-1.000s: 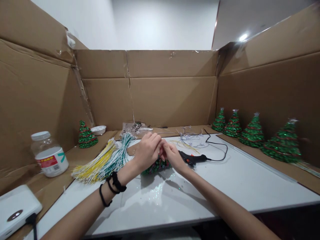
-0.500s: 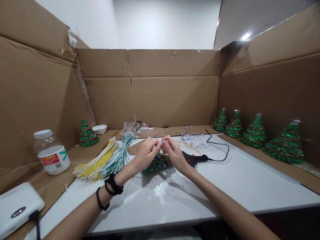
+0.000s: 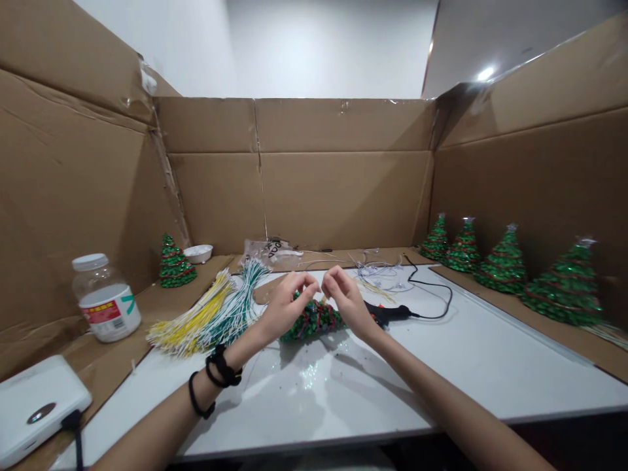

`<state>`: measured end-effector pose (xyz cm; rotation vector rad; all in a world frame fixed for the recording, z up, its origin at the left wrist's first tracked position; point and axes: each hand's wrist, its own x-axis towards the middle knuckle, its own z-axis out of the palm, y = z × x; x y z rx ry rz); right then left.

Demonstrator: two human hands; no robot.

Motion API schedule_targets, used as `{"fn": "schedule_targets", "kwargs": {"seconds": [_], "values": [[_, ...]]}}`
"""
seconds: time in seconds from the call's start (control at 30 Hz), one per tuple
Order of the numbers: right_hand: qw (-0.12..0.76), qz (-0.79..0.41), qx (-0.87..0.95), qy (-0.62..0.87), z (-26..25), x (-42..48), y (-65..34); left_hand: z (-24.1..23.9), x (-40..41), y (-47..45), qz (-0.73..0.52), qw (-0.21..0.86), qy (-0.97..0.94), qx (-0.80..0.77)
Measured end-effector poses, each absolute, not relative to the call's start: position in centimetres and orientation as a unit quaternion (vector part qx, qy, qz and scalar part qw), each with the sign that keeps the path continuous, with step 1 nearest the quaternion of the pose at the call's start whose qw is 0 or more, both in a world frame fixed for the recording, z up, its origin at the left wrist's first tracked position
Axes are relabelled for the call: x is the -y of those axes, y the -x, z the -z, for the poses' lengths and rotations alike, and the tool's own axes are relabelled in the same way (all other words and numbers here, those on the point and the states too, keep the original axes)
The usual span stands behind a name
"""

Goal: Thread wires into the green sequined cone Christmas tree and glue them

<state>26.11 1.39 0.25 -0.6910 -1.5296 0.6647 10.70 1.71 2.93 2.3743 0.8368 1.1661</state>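
Note:
A small green tinsel Christmas tree with red trim lies on its side on the white board, just below and between my hands. My left hand is curled over its left part, thumb and fingertips pinched together. Over the right part, my right hand also has its fingers bent into a pinch. Whatever sits in either pinch is too small to make out. The fingertips of the two hands are a little apart. Behind my right hand lies a black glue gun, partly covered by it.
Bundles of yellow-white wires and green-white wires lie left. Beyond are a tangle of thin wire, a plastic bag and a white bowl. A jar and a white device stand left; finished trees line the right.
My fingertips, which met above the tree, have drawn slightly apart. More of the lying tree shows between my hands. The view has shifted a little.

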Motion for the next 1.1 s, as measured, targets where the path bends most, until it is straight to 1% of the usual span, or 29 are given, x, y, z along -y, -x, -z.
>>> {"fn": "schedule_targets", "kwargs": {"seconds": [0.1, 0.17, 0.27, 0.33, 0.37, 0.4, 0.47, 0.5, 0.53, 0.6, 0.63, 0.7, 0.8, 0.93, 1.0, 1.1], "values": [[0.606, -0.314, 0.673, 0.285, -0.3, -1.2, -26.0, -3.2, -1.6, -10.6, -0.441, 0.169, -0.824, -0.314], [0.626, -0.307, 0.658, 0.282, -0.4, -1.1, -25.9, -3.5, -1.8, -10.4, -0.471, 0.163, -0.803, -0.328], [0.671, -0.243, 0.626, 0.314, -0.5, -1.6, -26.2, -4.0, -2.8, -9.4, -0.503, 0.129, -0.77, -0.369], [0.648, -0.178, 0.644, 0.366, -0.4, -2.6, -26.7, -4.3, -4.1, -8.3, -0.494, 0.051, -0.758, -0.423], [0.608, -0.146, 0.673, 0.394, -0.4, -3.4, -27.1, -4.3, -4.8, -7.6, -0.474, 0.01, -0.762, -0.442], [0.548, -0.115, 0.715, 0.419, -0.3, -4.4, -27.5, -4.4, -5.4, -6.9, -0.467, -0.024, -0.762, -0.447], [0.423, -0.056, 0.78, 0.458, 0.0, -6.4, -28.5, -4.3, -6.4, -5.6, -0.453, -0.033, -0.767, -0.454], [0.361, -0.031, 0.802, 0.475, 0.1, -7.3, -28.9, -4.2, -6.7, -5.1, -0.433, -0.008, -0.77, -0.468], [0.301, -0.015, 0.824, 0.48, 0.1, -8.2, -29.3, -4.1, -6.8, -4.7, -0.397, 0.042, -0.782, -0.479], [0.198, -0.013, 0.868, 0.455, 0.3, -9.4, -29.7, -3.8, -6.8, -4.3, -0.31, 0.169, -0.802, -0.482], [0.166, -0.021, 0.882, 0.44, 0.4, -9.7, -29.7, -3.7, -6.7, -4.3, -0.271, 0.227, -0.807, -0.472], [0.141, -0.037, 0.896, 0.419, 0.6, -10.1, -29.4, -3.3, -6.3, -4.6, -0.227, 0.309, -0.807, -0.449], [0.164, -0.04, 0.894, 0.415, 1.2, -10.2, -28.9, -2.8, -5.7, -5.3, -0.194, 0.374, -0.787, -0.45], [0.236, -0.032, 0.873, 0.426, 1.4, -10.4, -28.8, -2.4, -4.7, -5.8, -0.189, 0.422, -0.752, -0.47], [0.336, -0.033, 0.843, 0.419, 0.9, -10.1, -28.9, -2.2, -4.2, -5.9, -0.198, 0.454, -0.739, -0.455], [0.555, -0.074, 0.747, 0.357, -0.8, -8.3, -28.7, -1.8, -3.9, -6.1, -0.213, 0.53, -0.708, -0.416]]}}
